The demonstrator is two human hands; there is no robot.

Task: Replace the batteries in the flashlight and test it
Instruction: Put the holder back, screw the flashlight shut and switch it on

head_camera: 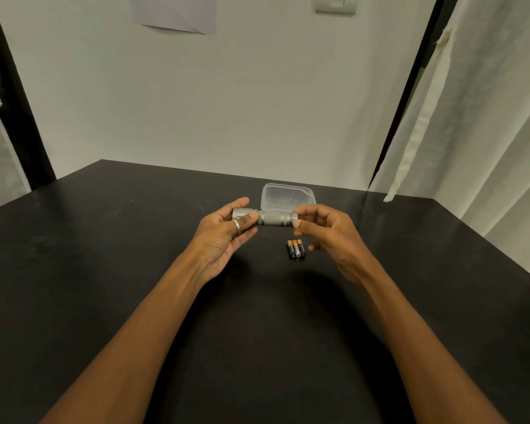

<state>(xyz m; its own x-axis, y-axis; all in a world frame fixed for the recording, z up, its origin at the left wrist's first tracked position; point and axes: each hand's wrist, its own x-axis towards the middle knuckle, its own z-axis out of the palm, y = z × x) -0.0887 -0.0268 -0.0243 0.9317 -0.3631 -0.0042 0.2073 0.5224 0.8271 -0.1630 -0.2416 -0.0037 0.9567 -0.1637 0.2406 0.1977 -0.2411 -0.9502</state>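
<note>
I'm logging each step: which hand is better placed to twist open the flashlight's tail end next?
Probably the right hand: its thumb and fingers already pinch the narrow tail end of the knurled silver metal flashlight, while the left hand holds the wider head end in a fuller grip and can brace it.

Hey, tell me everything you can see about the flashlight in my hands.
The flashlight is a short, silver-grey cylinder, metal by its look, with a knurled middle band and ringed grooves toward the narrower end. It lies level, held above the black table. The left hand grips its wider end; the right hand pinches the narrower end. Both end faces are hidden by the hands.
</note>
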